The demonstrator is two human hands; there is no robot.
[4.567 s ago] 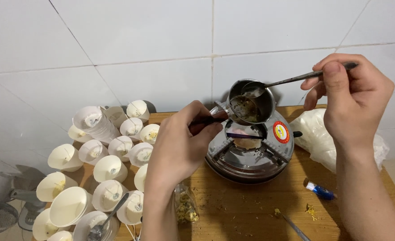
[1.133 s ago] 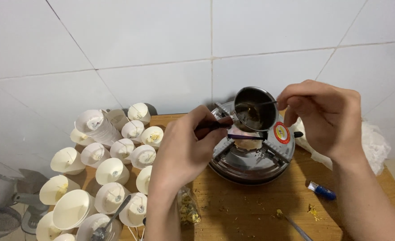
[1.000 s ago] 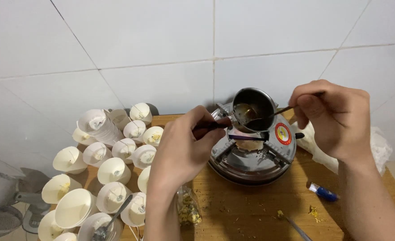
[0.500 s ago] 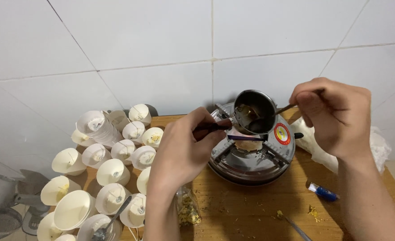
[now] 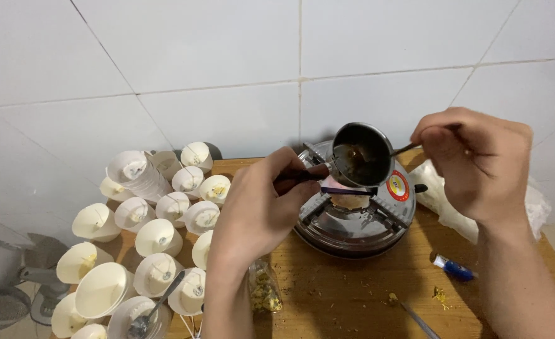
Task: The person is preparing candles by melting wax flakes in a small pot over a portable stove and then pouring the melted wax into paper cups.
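Pot: small steel melting pot [image 5: 361, 154], held tilted just above the round metal burner [image 5: 353, 216], dark liquid with bits of plant matter inside.
Handling: probably light but hot-walled and sloshy; rigid, smooth steel, likely slippery if wet; best taken by the dark side handle, well away from the bowl.
Spoon: thin metal spoon [image 5: 403, 149], bowl end dipped into the pot, shaft running out to the right.
Left hand: left hand [image 5: 258, 204] closed around the pot's handle, fingers curled over it, wrist raised, forearm rising from the bottom edge.
Right hand: right hand [image 5: 475, 163] pinched shut on the spoon's shaft, fingers bunched, back of the hand toward the camera, forearm coming in from the lower right.
Burner: sits on the wooden table [image 5: 353, 295], small flame area under the pot, round red label on its top.
Left side: cluster of white paper cups [image 5: 158, 238] with wicks, some tipped, well apart from the pot.
Nearby: clear bag of dried flowers [image 5: 262, 290] below the left wrist; white plastic bag [image 5: 444, 198] by the right hand; blue lighter [image 5: 453, 269] on the wood.
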